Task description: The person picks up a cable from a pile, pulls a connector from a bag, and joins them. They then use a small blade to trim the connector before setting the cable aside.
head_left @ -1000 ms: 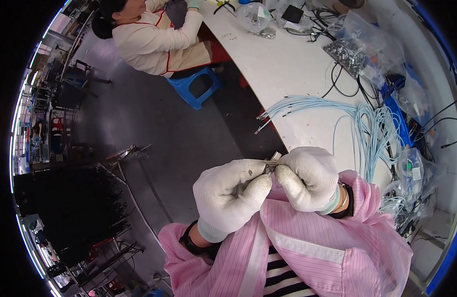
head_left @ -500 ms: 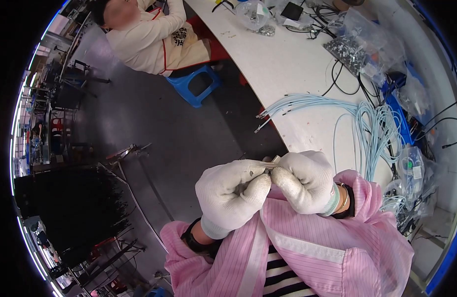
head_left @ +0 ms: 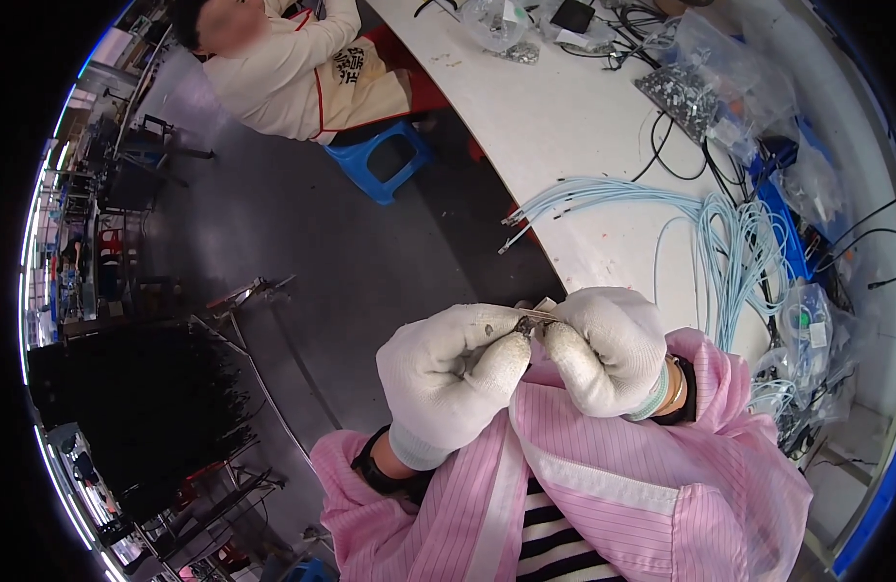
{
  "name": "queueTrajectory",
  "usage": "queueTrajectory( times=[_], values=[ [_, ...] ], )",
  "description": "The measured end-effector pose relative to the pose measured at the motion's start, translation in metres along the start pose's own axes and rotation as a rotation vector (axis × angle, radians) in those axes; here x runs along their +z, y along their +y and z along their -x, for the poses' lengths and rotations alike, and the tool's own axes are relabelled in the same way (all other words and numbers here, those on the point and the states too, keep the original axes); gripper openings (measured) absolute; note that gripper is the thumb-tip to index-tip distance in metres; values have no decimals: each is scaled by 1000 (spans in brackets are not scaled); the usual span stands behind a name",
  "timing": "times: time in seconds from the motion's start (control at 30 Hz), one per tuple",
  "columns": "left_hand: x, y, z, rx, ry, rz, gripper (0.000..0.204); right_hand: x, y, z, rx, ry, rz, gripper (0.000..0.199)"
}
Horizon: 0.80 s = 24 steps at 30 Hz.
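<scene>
The part (head_left: 540,314), small, thin and metallic, is hanging in the air between the 2 hands, in front of the pink jacket (head_left: 603,461) and close to the left edge of the white counter (head_left: 506,116) in this view. The left hand (head_left: 455,369) is pinching it from the left, thumb pressing against the curled forefinger around a dark bit at that end; the right hand (head_left: 610,351) is pinching at the right end, thumb and forefinger drawn together, the other fingers curling into the palm. The 2 sets of fingertips are nearly meeting, and they are hiding much of the part, so its full shape is not showing. Judging by its size and its shine, it is probably weighing next to nothing, behaving stiffly, and risking a bend or a slip if squeezed off-centre. The knit gloves (head_left: 603,325) are likely adding some grip while dulling feel. The flat sides near each end are looking like the best holds, leaving the thin middle free of pressure. Pale blue cables (head_left: 715,228) are lying on the counter, far and to the right.
</scene>
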<state>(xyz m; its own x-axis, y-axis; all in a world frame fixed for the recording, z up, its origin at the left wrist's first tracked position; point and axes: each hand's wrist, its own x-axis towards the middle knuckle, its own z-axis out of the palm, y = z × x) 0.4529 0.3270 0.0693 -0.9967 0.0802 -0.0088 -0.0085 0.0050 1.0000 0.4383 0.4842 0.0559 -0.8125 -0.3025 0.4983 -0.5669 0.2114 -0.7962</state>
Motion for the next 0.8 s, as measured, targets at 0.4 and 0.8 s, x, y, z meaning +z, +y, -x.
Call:
queueTrajectory(
  times=[0.4,0.8],
  values=[
    [0,-3,3,37,11,-25,8,2,3,5,58,-46,-8,13],
    [2,-3,-2,55,-45,-102,8,-3,-3,3,223,-101,-76,17]
  ],
)
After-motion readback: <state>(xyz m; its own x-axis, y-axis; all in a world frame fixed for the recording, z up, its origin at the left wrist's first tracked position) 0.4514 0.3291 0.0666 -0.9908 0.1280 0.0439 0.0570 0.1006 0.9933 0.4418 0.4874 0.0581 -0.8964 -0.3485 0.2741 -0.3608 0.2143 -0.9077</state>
